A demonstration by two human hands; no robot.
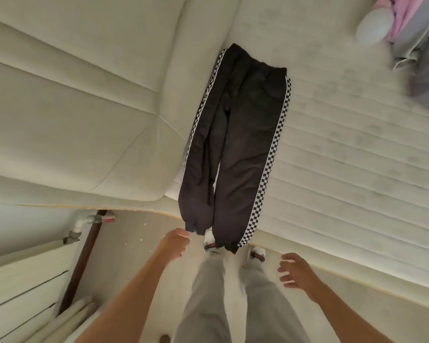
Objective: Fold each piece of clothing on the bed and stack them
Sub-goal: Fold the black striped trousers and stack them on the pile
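Where the quilted cream bed fills the frame from twelve to four o'clock, its padded headboard takes the whole nine o'clock side. Black trousers with checkered side stripes lie flat and unfolded at the centre, along the seam between mattress and headboard, waistband toward twelve o'clock and cuffs hanging over the bed's edge toward six. At two o'clock a blurred heap of pink and grey clothes sits well apart from them. Toward six o'clock stand the person's own grey-trousered legs. Left hand, at seven o'clock, hangs just beside the left cuff with fingers loosely curled and nothing in them. Right hand, at five o'clock, hovers with fingers spread, touching nothing.
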